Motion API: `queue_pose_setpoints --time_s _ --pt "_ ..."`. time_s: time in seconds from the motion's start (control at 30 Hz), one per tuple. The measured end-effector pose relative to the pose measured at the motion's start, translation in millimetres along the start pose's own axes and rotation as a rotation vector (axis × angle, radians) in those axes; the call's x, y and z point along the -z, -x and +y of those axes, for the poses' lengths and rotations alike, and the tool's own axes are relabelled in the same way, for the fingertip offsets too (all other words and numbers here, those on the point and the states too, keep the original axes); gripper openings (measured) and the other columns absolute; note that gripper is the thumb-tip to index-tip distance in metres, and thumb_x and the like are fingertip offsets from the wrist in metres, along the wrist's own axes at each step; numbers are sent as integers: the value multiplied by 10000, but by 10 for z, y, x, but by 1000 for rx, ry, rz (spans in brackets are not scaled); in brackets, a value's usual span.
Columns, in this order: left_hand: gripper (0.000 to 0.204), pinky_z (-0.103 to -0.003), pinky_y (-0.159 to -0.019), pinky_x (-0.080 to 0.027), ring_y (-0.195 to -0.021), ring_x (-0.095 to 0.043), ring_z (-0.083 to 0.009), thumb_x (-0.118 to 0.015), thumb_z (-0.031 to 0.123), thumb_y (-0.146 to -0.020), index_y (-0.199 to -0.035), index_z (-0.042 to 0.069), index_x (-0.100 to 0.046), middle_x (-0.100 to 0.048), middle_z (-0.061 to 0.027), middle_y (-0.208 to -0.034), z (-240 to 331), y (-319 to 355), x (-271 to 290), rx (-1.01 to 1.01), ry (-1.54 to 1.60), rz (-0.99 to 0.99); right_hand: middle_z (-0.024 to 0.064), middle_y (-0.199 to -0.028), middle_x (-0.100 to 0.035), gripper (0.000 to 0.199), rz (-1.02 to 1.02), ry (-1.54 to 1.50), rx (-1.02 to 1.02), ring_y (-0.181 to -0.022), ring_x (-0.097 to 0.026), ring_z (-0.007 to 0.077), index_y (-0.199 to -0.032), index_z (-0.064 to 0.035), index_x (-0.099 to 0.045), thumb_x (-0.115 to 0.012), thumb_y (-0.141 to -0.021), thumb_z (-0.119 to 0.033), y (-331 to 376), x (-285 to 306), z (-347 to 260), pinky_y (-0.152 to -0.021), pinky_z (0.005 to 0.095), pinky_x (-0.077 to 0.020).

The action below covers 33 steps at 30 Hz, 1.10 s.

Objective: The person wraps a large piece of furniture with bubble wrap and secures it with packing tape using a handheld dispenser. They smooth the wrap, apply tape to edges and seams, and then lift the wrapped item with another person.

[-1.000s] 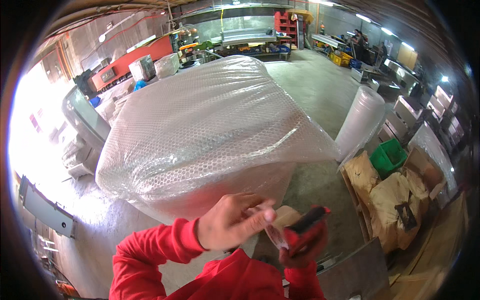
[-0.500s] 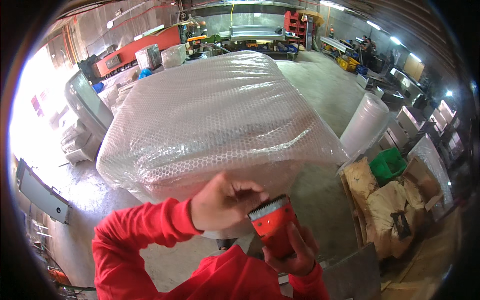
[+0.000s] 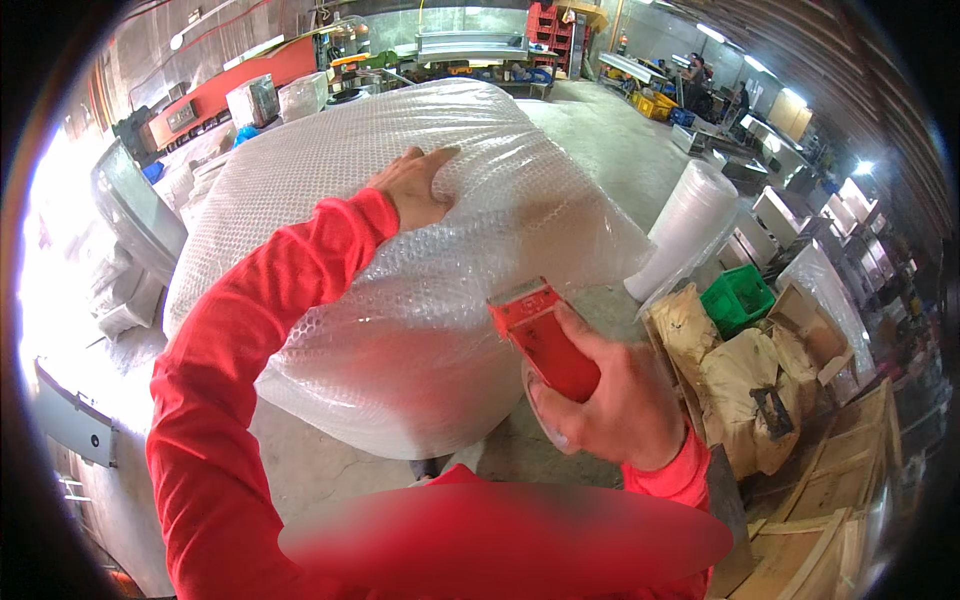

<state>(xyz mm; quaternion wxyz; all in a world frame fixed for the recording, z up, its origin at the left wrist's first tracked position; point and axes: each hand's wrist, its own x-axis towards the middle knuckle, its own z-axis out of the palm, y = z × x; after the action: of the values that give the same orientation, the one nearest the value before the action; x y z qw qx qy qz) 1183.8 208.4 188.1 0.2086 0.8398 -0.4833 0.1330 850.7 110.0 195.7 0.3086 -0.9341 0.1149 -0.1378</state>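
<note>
A large bulky object wrapped in clear bubble wrap [image 3: 300, 170] fills the middle of the view; what lies inside is hidden. My left hand [image 3: 413, 190] reaches across and rests on its top, fingers stretched out and pressing on the film. Closed around a red tape dispenser [image 3: 548, 345], my right hand [image 3: 632, 402] is at the near right side of the wrapped object. The dispenser's metal cutting edge points up and away from me. Whether a strip of tape runs from it cannot be made out.
Right of the wrapped object stands a roll of bubble wrap [image 3: 690, 220]. Nearer are a green crate [image 3: 737, 302], brown paper sacks [image 3: 745, 385] and wooden frames [image 3: 830, 500]. A grey panel [image 3: 75, 415] lies at the left. People [image 3: 695, 75] are at the far right.
My left hand has left the dispenser and moved forward onto the bubble wrap. My right hand has raised and turned the dispenser. The view has shifted slightly right.
</note>
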Motion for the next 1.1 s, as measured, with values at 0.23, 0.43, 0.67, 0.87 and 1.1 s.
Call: queue_pose_setpoints --time_s 0.23,0.43,0.67,0.87,1.1 --pt "519 -446 -1011 -482 -1145 -620 -393 -707 207 -838 -1300 -4 -604 -627 -240 -1242 355 737 572 -257 50 -67 279 -1199 -660 746 66 20 30 -978 -701 408 -1390 31 -536 -733 -735 -268 511 -463 465 -808 454 -573" --pt "492 -530 -1140 -351 -1301 -549 -298 -647 189 -811 -1282 48 -645 -620 -148 -1334 851 1497 26 -644 -244 15 254 -1241 -653 817 43 -49 31 -961 -698 420 -1467 -17 -455 -731 -733 -245 297 -1179 802 -813 478 -576" --pt "563 -491 -1230 -196 -1401 -442 -218 -540 308 -888 -1388 53 -576 -509 -80 -1489 819 1689 -681 -634 -696 -60 242 -1284 -632 799 45 -60 60 -1000 -684 418 -1469 -30 -439 -728 -758 -250 402 -1325 1062 -852 474 -567" --pt "480 -470 -1233 -161 -1408 -440 -211 -477 261 -957 -1388 74 -578 -518 -59 -1490 805 1730 -955 -736 -875 34 256 -1192 -669 744 -66 -103 52 -996 -686 412 -1406 -20 -514 -741 -744 -271 528 -1194 1037 -843 466 -571" --pt "465 -447 -1211 -230 -1417 -439 -241 -452 227 -964 -1385 75 -575 -508 -71 -1503 570 1774 -1109 -731 -874 -37 219 -765 -701 544 -463 286 98 -776 -709 404 -1184 -41 -667 -728 -708 -298 5 -1197 735 -729 472 -574"
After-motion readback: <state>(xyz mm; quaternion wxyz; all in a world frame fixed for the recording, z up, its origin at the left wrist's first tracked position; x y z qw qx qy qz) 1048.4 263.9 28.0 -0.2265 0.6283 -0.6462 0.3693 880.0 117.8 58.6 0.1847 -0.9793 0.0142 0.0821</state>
